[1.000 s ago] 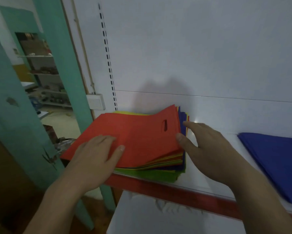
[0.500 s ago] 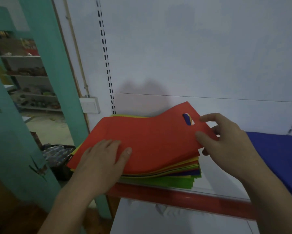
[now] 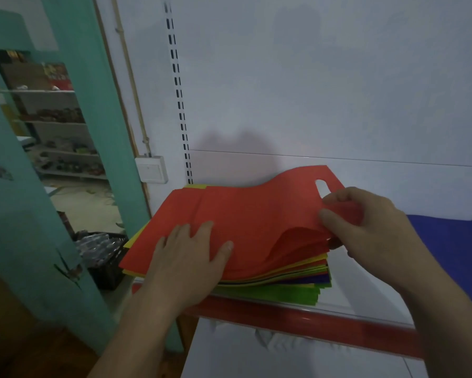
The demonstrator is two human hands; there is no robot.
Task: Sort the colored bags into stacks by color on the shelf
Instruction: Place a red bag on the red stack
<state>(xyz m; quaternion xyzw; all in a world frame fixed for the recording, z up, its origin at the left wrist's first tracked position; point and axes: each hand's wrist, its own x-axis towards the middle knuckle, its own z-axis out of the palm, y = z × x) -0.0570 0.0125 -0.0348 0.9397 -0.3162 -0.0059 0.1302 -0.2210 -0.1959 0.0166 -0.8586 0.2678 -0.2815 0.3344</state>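
One red bag atop a multicoloured stack, corner lifted.

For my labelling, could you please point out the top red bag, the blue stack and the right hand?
top red bag (image 3: 256, 211): head view, middle of its upper face.
blue stack (image 3: 452, 241): head view, its top surface.
right hand (image 3: 371, 227): head view, back of the hand.

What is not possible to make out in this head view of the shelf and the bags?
Head view only:
How many bags the right hand pinches: its fingers cover the edges.
The mixed stack under the top red bag: only thin edges show.
The blue stack: cut off by the right edge, partly behind the right arm.
Goods on the far shelves: too small and dim.
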